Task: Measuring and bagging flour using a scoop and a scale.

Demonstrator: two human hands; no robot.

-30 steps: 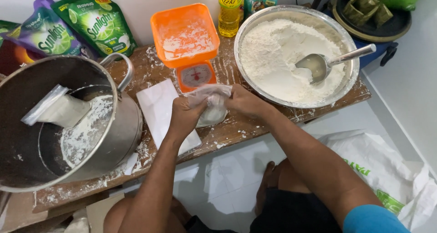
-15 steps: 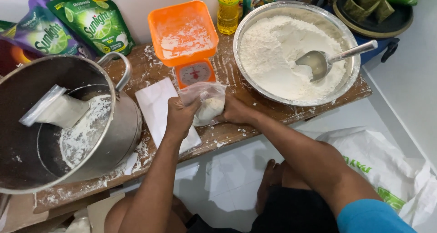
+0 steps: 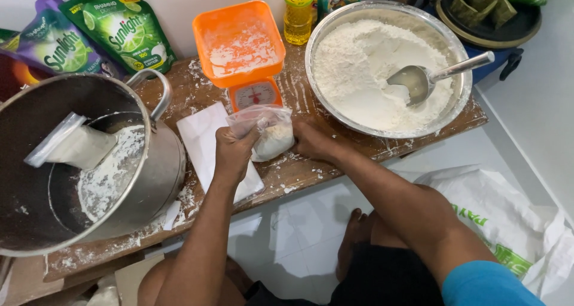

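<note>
I see a small clear plastic bag (image 3: 267, 132) partly filled with white flour, resting on the floured wooden table (image 3: 382, 147) just in front of the orange scale (image 3: 242, 49). The bag's lower part bulges with flour; its upper part is slack, crumpled and see-through. My left hand (image 3: 233, 152) is closed on the bag's top, fingers pinching the loose plastic together. My right hand (image 3: 314, 141) presses against the bag's right side, though I cannot tell how firmly it grips, since the fingers are hidden behind the bag. A white sheet of paper (image 3: 206, 141) lies under my left hand. A wide metal bowl (image 3: 335, 112) of flour with a scoop (image 3: 418, 82) sits to the right; a large metal pot (image 3: 155, 174) stands to the left.
</note>
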